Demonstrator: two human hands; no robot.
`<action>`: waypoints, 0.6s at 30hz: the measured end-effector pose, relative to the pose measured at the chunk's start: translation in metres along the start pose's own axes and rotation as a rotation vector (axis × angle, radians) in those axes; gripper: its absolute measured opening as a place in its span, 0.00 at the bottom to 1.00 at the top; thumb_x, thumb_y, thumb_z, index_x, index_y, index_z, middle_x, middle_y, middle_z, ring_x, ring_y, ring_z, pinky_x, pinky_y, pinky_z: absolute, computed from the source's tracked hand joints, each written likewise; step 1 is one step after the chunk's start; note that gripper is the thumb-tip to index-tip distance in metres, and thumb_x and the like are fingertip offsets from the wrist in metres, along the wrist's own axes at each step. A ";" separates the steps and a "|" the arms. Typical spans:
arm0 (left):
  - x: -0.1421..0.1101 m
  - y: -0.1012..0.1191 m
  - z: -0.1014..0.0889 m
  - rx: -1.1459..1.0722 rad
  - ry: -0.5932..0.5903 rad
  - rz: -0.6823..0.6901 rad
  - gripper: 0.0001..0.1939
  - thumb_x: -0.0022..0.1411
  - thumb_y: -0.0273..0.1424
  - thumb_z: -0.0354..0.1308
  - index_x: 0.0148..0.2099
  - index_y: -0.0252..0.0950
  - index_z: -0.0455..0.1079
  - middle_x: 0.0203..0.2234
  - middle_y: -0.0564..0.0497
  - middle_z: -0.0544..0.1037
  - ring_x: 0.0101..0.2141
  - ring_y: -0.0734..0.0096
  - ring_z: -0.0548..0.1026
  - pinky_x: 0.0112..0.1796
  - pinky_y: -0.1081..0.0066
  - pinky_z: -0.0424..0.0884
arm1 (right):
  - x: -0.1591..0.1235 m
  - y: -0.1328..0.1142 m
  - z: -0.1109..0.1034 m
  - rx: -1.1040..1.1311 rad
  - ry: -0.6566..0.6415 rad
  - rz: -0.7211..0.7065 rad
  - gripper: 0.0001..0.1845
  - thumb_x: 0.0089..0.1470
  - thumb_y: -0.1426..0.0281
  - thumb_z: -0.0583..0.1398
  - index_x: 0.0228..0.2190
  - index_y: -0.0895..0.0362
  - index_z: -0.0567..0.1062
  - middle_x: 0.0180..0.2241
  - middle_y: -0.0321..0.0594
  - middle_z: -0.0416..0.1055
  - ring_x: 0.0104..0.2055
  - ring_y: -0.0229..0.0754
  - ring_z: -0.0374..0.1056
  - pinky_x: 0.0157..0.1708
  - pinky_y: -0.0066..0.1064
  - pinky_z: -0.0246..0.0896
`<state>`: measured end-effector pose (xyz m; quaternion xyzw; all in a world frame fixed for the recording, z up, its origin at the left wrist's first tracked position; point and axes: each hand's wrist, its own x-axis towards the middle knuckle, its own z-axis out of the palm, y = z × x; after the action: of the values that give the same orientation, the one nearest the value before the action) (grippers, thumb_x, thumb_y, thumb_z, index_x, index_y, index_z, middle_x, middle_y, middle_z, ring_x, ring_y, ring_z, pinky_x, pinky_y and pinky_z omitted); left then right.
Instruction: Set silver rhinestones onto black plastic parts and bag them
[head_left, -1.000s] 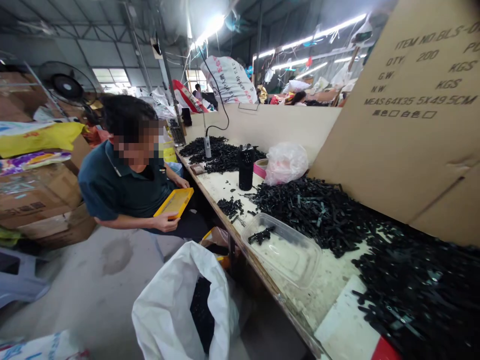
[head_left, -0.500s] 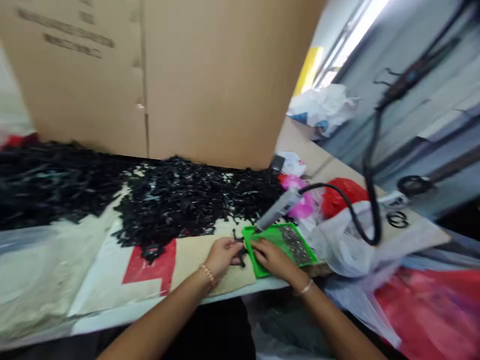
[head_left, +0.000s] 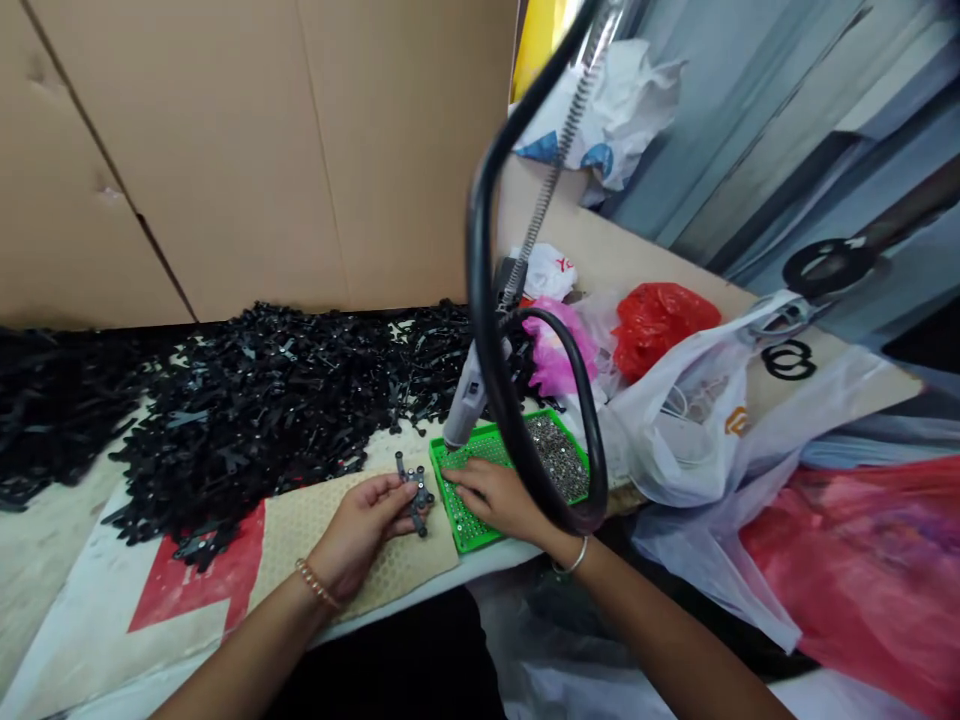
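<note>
At a crowded workshop counter (head_left: pixel 49 560), a person works with bare forearms stretched over the near edge, a beaded bracelet (head_left: pixel 316 585) on the left wrist and a pale band (head_left: pixel 574 560) on the right. The fingers of the left hand (head_left: pixel 364 525) pinch a branched black part (head_left: pixel 417 488) above a beige textured mat (head_left: pixel 289 545), just beside a green tray (head_left: pixel 469 545). The right hand (head_left: pixel 499 500) reaches low over the tray, its fingers spread loosely toward the perforated surface; whether they grip a small piece cannot be told. Small metal pieces (head_left: pixel 559 460) gather at the tray's right end. A red-and-white sheet (head_left: pixel 176 590) lies left of the mat. A grey power tool (head_left: pixel 466 395) hangs tip down at the tray's far left corner, while a thick black cable (head_left: pixel 487 260) loops in front of the scene. Behind the mat, heaps of black parts (head_left: pixel 255 400) cover the counter. To the right sit a white plastic bag (head_left: pixel 675 440), a pink bag (head_left: pixel 561 350) and a red bag (head_left: pixel 664 325), with black rings (head_left: pixel 787 360) beyond them. Tall cardboard (head_left: pixel 225 150) rises behind the heaps, and a crumpled white-and-blue bag (head_left: pixel 637 105) rests at the back.
</note>
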<state>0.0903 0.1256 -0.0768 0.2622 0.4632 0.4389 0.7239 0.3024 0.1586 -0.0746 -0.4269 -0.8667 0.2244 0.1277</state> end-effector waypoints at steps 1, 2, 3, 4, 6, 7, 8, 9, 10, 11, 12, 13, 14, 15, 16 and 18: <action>0.000 0.000 0.000 0.011 -0.008 0.002 0.13 0.49 0.32 0.70 0.33 0.30 0.72 0.27 0.49 0.76 0.27 0.75 0.73 0.28 0.80 0.72 | 0.000 -0.003 0.000 -0.036 -0.004 0.008 0.17 0.61 0.72 0.53 0.51 0.53 0.70 0.42 0.43 0.70 0.43 0.43 0.66 0.42 0.31 0.61; 0.000 0.001 0.000 0.023 -0.011 0.004 0.13 0.49 0.32 0.70 0.34 0.30 0.72 0.27 0.49 0.76 0.27 0.75 0.73 0.28 0.80 0.72 | -0.001 -0.005 0.000 -0.060 -0.009 0.022 0.16 0.61 0.71 0.53 0.50 0.53 0.71 0.41 0.42 0.70 0.42 0.43 0.66 0.41 0.30 0.61; 0.001 0.001 0.000 0.035 -0.010 0.005 0.14 0.49 0.33 0.70 0.34 0.30 0.73 0.27 0.49 0.76 0.27 0.75 0.73 0.29 0.80 0.71 | -0.001 -0.007 -0.002 -0.071 -0.018 0.038 0.15 0.61 0.71 0.53 0.48 0.53 0.72 0.41 0.42 0.71 0.41 0.43 0.67 0.40 0.29 0.61; 0.001 0.001 0.000 0.049 -0.008 0.004 0.14 0.49 0.33 0.70 0.34 0.30 0.73 0.27 0.49 0.76 0.27 0.76 0.73 0.29 0.80 0.71 | -0.002 -0.009 -0.004 -0.072 -0.031 0.053 0.14 0.61 0.71 0.53 0.48 0.53 0.72 0.39 0.41 0.71 0.40 0.42 0.67 0.38 0.28 0.61; 0.001 0.002 0.000 0.077 -0.010 0.003 0.13 0.51 0.34 0.69 0.34 0.30 0.73 0.27 0.49 0.76 0.27 0.76 0.72 0.29 0.80 0.71 | -0.002 -0.010 -0.010 -0.032 -0.054 0.057 0.14 0.60 0.71 0.54 0.47 0.52 0.71 0.37 0.38 0.70 0.37 0.41 0.67 0.35 0.26 0.59; 0.001 0.002 0.001 0.088 -0.011 0.002 0.13 0.52 0.34 0.68 0.35 0.30 0.73 0.27 0.49 0.76 0.27 0.76 0.72 0.28 0.80 0.71 | -0.002 -0.009 -0.012 0.005 -0.057 0.051 0.15 0.60 0.72 0.55 0.48 0.52 0.70 0.36 0.37 0.70 0.36 0.40 0.66 0.34 0.26 0.59; 0.001 0.002 0.001 0.095 -0.008 0.000 0.12 0.52 0.34 0.68 0.35 0.30 0.73 0.27 0.49 0.76 0.27 0.76 0.72 0.28 0.81 0.70 | -0.002 -0.007 -0.014 0.043 -0.051 0.046 0.16 0.59 0.73 0.55 0.49 0.52 0.70 0.35 0.37 0.70 0.36 0.39 0.66 0.34 0.25 0.59; 0.001 0.002 0.002 0.097 -0.002 -0.004 0.12 0.53 0.34 0.68 0.34 0.30 0.73 0.27 0.49 0.76 0.27 0.77 0.72 0.28 0.81 0.70 | -0.002 -0.004 -0.015 0.072 -0.039 0.043 0.16 0.59 0.74 0.55 0.49 0.52 0.70 0.35 0.36 0.69 0.36 0.39 0.66 0.34 0.25 0.58; 0.001 0.003 0.002 0.095 0.007 -0.010 0.11 0.53 0.33 0.68 0.34 0.30 0.73 0.27 0.50 0.75 0.26 0.77 0.71 0.27 0.81 0.70 | -0.001 -0.001 -0.015 0.089 -0.025 0.041 0.15 0.60 0.74 0.55 0.48 0.53 0.70 0.35 0.37 0.69 0.36 0.39 0.65 0.35 0.25 0.58; 0.001 0.003 0.002 0.091 0.018 -0.019 0.11 0.52 0.33 0.68 0.33 0.30 0.73 0.26 0.50 0.75 0.26 0.77 0.71 0.27 0.82 0.70 | -0.001 0.001 -0.014 0.094 -0.014 0.040 0.14 0.60 0.73 0.54 0.47 0.54 0.72 0.35 0.37 0.69 0.36 0.39 0.65 0.35 0.26 0.58; 0.001 0.003 0.002 0.087 0.027 -0.028 0.11 0.52 0.32 0.68 0.33 0.31 0.72 0.26 0.50 0.75 0.26 0.77 0.72 0.27 0.82 0.70 | -0.001 0.003 -0.012 0.092 -0.011 0.035 0.13 0.60 0.73 0.54 0.45 0.55 0.73 0.35 0.38 0.69 0.37 0.40 0.65 0.36 0.26 0.58; 0.001 0.003 0.003 0.083 0.034 -0.035 0.11 0.52 0.32 0.69 0.33 0.31 0.72 0.25 0.51 0.75 0.25 0.77 0.72 0.27 0.81 0.70 | -0.001 0.004 -0.011 0.083 -0.011 0.030 0.13 0.60 0.73 0.54 0.44 0.55 0.74 0.36 0.39 0.69 0.37 0.40 0.65 0.36 0.27 0.58; 0.001 0.003 0.002 0.078 0.039 -0.041 0.11 0.52 0.31 0.69 0.33 0.31 0.72 0.25 0.51 0.75 0.26 0.77 0.72 0.27 0.81 0.71 | -0.001 0.005 -0.009 0.072 -0.012 0.030 0.13 0.61 0.72 0.54 0.44 0.55 0.74 0.37 0.40 0.69 0.38 0.41 0.65 0.37 0.27 0.58; 0.001 0.002 0.002 0.074 0.043 -0.045 0.11 0.52 0.31 0.69 0.33 0.31 0.72 0.25 0.51 0.75 0.26 0.76 0.73 0.28 0.81 0.71 | -0.001 0.005 -0.008 0.059 -0.016 0.034 0.14 0.61 0.72 0.54 0.46 0.54 0.74 0.38 0.40 0.69 0.39 0.41 0.65 0.38 0.27 0.58; 0.002 0.002 0.002 0.068 0.046 -0.048 0.11 0.52 0.31 0.69 0.34 0.31 0.72 0.26 0.50 0.75 0.26 0.76 0.73 0.29 0.80 0.72 | -0.001 0.004 -0.007 0.041 -0.021 0.036 0.15 0.61 0.72 0.54 0.48 0.54 0.73 0.38 0.40 0.68 0.39 0.41 0.65 0.38 0.28 0.58; 0.002 0.001 0.001 0.058 0.044 -0.058 0.12 0.51 0.31 0.69 0.35 0.31 0.72 0.28 0.49 0.76 0.28 0.74 0.74 0.30 0.78 0.73 | -0.002 0.003 -0.005 -0.024 -0.040 0.032 0.18 0.61 0.72 0.54 0.52 0.53 0.70 0.39 0.41 0.68 0.39 0.41 0.65 0.37 0.28 0.58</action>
<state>0.0913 0.1280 -0.0763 0.2597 0.4991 0.4096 0.7181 0.3076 0.1598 -0.0716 -0.4376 -0.8648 0.2244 0.1016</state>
